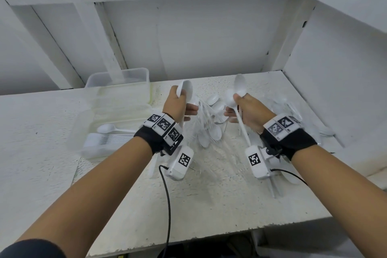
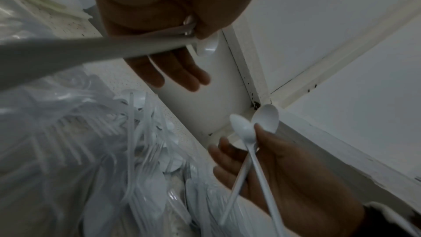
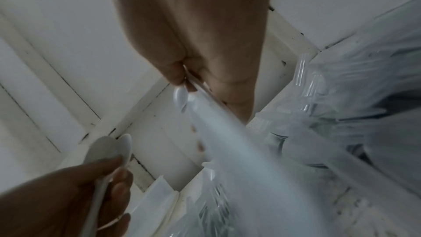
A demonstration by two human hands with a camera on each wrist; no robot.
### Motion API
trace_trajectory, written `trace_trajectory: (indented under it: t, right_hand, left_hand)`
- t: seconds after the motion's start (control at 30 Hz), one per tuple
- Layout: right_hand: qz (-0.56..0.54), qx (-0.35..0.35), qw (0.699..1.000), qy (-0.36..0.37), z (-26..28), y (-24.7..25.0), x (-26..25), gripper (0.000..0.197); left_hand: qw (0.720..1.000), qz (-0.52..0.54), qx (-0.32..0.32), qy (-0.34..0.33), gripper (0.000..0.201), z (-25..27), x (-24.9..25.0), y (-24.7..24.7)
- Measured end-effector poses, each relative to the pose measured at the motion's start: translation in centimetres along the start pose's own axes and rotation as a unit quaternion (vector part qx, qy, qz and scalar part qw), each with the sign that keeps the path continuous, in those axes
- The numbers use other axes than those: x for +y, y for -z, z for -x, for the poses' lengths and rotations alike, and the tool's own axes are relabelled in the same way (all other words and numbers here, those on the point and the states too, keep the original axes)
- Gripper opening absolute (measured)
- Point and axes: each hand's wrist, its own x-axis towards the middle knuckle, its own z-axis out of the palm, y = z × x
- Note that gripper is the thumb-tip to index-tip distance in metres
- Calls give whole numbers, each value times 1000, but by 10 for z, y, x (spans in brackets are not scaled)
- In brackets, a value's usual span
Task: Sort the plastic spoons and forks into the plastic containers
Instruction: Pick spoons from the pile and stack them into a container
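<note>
The left hand is pinching white plastic spoons; the right hand is gripping two long-handled white plastic spoons above the speckled white worktop.

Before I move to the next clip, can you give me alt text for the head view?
Both hands hold white plastic spoons above a white table: the left hand grips spoons, the right hand two spoons. A pile of cutlery lies between them; clear containers sit left, the nearer one holding stacked spoons.
</note>
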Motion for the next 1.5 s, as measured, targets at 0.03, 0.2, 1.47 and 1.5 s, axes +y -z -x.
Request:
trace_trajectory:
  t: [0.03,0.2,1.47,1.5]
  right_hand:
    - [-42,-5,999,-5,2,-1,-1,29]
    - [42,71,994,65,7,-5,-2,26]
    - [329,96,939,30,-12,39,10,21]
    - [342,90,935,26,-16,37,8,22]
  left_hand:
    - [1000,4,-4,1,27,1,-1,-2]
    - [991,-118,-27,-64,34,-3,-10,-23]
    - [810,-483,-153,-296,30,-8,17,-25]
    - [848,-429,-120,-287,28,-8,21,-20]
